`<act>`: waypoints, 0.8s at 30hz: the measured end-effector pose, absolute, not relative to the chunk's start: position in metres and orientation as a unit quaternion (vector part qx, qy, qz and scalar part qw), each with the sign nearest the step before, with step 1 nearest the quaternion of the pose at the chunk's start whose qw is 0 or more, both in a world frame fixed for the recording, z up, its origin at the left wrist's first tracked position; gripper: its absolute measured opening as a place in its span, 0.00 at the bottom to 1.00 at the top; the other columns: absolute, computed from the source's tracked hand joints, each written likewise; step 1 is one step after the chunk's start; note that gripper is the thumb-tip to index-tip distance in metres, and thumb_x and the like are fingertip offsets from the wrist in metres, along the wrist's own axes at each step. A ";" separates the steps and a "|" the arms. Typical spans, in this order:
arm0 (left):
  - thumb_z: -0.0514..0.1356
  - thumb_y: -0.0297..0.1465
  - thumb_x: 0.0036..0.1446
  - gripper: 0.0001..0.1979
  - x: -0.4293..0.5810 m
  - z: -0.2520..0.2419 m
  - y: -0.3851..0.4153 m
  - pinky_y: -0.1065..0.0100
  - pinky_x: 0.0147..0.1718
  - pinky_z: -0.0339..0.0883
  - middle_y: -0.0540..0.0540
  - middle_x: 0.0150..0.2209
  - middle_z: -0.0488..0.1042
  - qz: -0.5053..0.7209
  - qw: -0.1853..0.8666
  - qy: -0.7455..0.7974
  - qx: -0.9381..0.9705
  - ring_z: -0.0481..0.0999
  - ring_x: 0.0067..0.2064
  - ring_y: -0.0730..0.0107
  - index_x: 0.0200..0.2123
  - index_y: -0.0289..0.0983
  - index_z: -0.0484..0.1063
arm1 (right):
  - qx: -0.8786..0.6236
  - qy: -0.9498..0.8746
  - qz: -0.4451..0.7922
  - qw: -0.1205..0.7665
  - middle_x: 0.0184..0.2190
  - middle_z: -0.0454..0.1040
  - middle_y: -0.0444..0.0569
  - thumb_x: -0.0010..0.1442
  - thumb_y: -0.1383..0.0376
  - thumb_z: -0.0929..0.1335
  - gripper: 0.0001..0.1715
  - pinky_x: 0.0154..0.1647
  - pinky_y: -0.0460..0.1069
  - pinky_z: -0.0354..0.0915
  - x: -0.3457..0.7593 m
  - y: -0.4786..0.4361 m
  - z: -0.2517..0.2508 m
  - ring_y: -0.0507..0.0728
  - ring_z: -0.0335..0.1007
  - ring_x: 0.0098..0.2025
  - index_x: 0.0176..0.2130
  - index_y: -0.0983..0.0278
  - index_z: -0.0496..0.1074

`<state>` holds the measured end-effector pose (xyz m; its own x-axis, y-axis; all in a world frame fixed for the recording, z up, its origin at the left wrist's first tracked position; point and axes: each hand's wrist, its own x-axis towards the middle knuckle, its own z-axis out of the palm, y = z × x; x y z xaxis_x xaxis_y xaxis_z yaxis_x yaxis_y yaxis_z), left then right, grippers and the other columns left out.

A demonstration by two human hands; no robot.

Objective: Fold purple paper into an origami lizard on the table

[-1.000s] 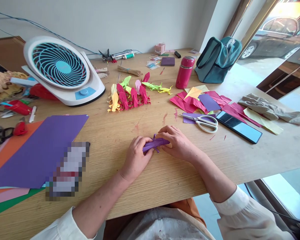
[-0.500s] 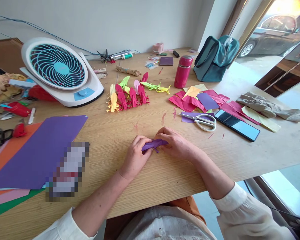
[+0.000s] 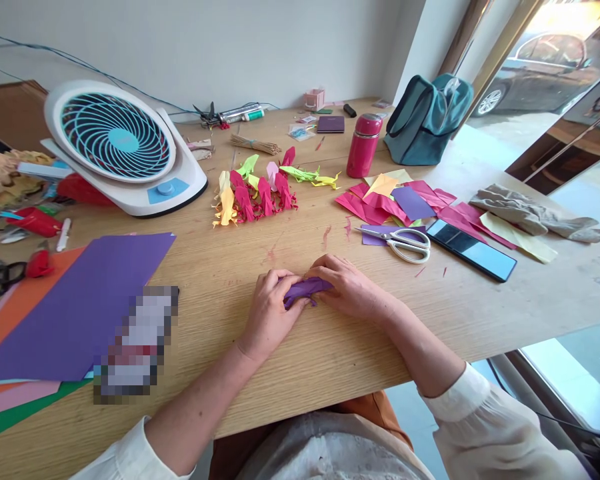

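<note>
Between my two hands lies a folded piece of purple paper (image 3: 305, 289), held just above or on the wooden tabletop, with a thin twisted strip showing at its lower edge. My left hand (image 3: 275, 313) pinches its left end between thumb and fingers. On the right end, my right hand (image 3: 347, 287) grips with bent fingers that hide part of the paper. Beyond the hands stands a group of small folded paper figures (image 3: 264, 197) in pink, yellow, orange and green. White-handled scissors (image 3: 407, 247) lie to the right on a purple paper piece.
A white fan (image 3: 180, 177) stands at the back left, with stacked coloured sheets (image 3: 75, 300) before it. Loose pink paper pieces (image 3: 365, 205), a phone (image 3: 473, 250), grey gloves (image 3: 535, 213), a pink flask (image 3: 364, 147) and a teal bag (image 3: 427, 123) are at right.
Both hands stay on the purple paper, shifting very slightly. The paper's visible part has turned a little and its thin strip sits differently. The view has moved slightly.
</note>
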<state>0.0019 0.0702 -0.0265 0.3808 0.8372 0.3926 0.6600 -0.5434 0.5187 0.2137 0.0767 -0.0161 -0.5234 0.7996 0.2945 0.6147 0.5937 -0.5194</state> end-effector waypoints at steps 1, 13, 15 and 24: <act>0.67 0.28 0.56 0.15 0.001 -0.025 0.071 0.54 0.52 0.69 0.43 0.47 0.74 0.314 0.134 0.458 0.821 0.72 0.50 0.56 0.48 0.41 0.74 | -0.422 -0.853 0.165 0.260 0.51 0.71 0.56 0.61 0.67 0.72 0.24 0.56 0.58 0.65 0.215 0.077 -0.015 0.62 0.68 0.53 0.56 0.61 0.70; 0.58 0.32 0.61 0.07 -0.015 -0.009 0.082 0.68 0.29 0.66 0.50 0.27 0.79 0.228 0.274 0.553 0.753 0.77 0.26 0.69 0.34 0.39 0.76 | -0.621 -0.677 0.171 0.355 0.22 0.71 0.41 0.63 0.62 0.68 0.07 0.28 0.47 0.60 0.230 0.076 -0.010 0.52 0.64 0.23 0.40 0.62 0.72; 0.57 0.33 0.61 0.10 -0.016 -0.005 0.082 0.70 0.26 0.66 0.51 0.23 0.78 0.202 0.352 0.545 0.733 0.76 0.23 0.70 0.29 0.39 0.74 | -0.606 -0.694 0.203 0.331 0.22 0.72 0.41 0.63 0.63 0.68 0.06 0.28 0.46 0.59 0.226 0.075 -0.012 0.51 0.64 0.23 0.40 0.62 0.72; 0.58 0.32 0.61 0.08 -0.023 -0.010 0.096 0.71 0.29 0.66 0.49 0.27 0.77 0.282 0.293 0.532 0.742 0.73 0.27 0.73 0.32 0.37 0.75 | -0.552 -0.740 0.204 0.325 0.32 0.78 0.45 0.63 0.70 0.66 0.08 0.33 0.46 0.62 0.215 0.072 -0.019 0.51 0.69 0.28 0.42 0.62 0.73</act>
